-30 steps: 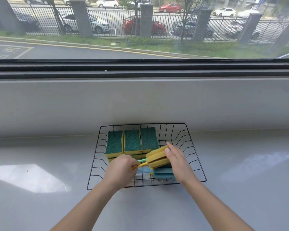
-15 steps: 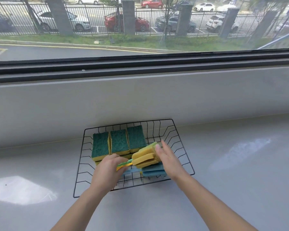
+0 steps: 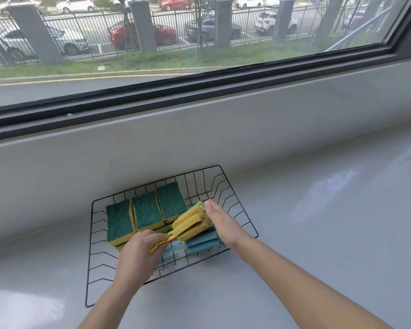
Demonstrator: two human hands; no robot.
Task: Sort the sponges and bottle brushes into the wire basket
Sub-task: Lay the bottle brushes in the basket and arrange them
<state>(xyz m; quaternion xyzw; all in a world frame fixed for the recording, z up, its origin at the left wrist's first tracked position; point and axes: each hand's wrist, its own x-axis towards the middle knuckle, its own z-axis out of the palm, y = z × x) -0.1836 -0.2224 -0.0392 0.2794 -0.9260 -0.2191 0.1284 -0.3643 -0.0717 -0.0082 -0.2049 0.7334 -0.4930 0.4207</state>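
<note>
A black wire basket (image 3: 242,211) sits on the grey counter. Three green-topped yellow sponges (image 3: 146,210) stand side by side in its back left part, with more yellow sponges partly hidden under them. Yellow sponge-headed bottle brushes (image 3: 191,223) lie across a blue brush (image 3: 203,243) in the right part. My left hand (image 3: 136,256) is closed around the yellow and green brush handles at the basket's front. My right hand (image 3: 222,222) rests flat against the right end of the yellow brush heads, fingers straight.
A grey wall and a window sill rise just behind the basket. The grey counter (image 3: 318,233) stretches to the right and in front of the basket. Bright light patches lie on it at the lower left and right.
The view has swung, so the basket sits lower and tilted. Both hands stay on the yellow brushes, which have sunk slightly onto the blue brush.
</note>
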